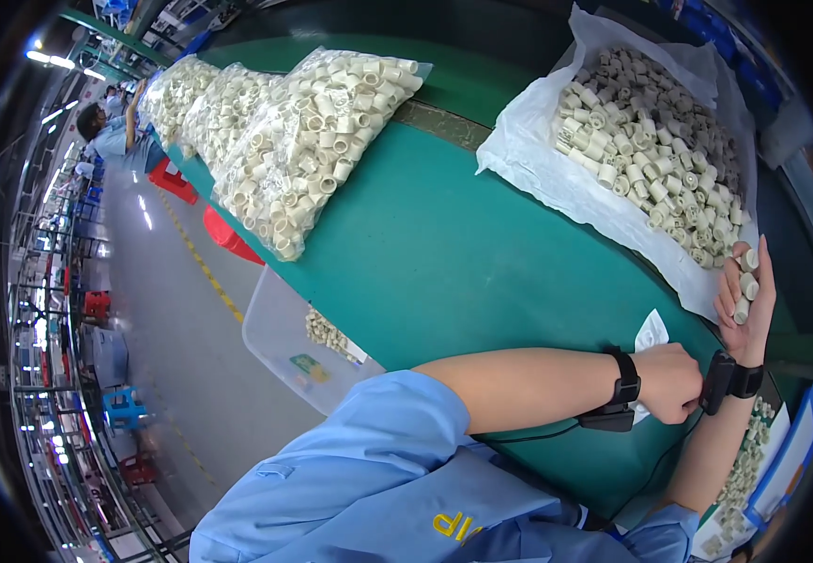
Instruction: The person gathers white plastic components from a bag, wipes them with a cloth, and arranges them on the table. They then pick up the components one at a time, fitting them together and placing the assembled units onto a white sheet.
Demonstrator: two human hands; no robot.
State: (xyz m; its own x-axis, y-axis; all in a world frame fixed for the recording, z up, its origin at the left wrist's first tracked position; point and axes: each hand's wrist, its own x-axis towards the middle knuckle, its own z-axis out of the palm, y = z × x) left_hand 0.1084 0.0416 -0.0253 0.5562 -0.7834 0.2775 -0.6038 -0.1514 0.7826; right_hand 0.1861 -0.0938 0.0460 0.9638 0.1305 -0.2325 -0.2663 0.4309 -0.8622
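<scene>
My right hand (754,328) clasps a few cream fittings (749,284) beside the white liner (530,141) — my left fist (669,380) closed, nearer me — a heap (655,164) left inside.

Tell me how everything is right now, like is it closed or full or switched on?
Bare left hand: curled shut.
Bare right hand: cupped around small off-white cylinders.
Black wrist straps: fastened.
Clear plastic bag, nearest of the row: bulging with off-white rings.
White crinkled sheet: spread open, heaped with off-white pieces and grey pieces.
Translucent plastic bin: holding small pale pieces, partly hidden.
White ceiling lights: on.
</scene>
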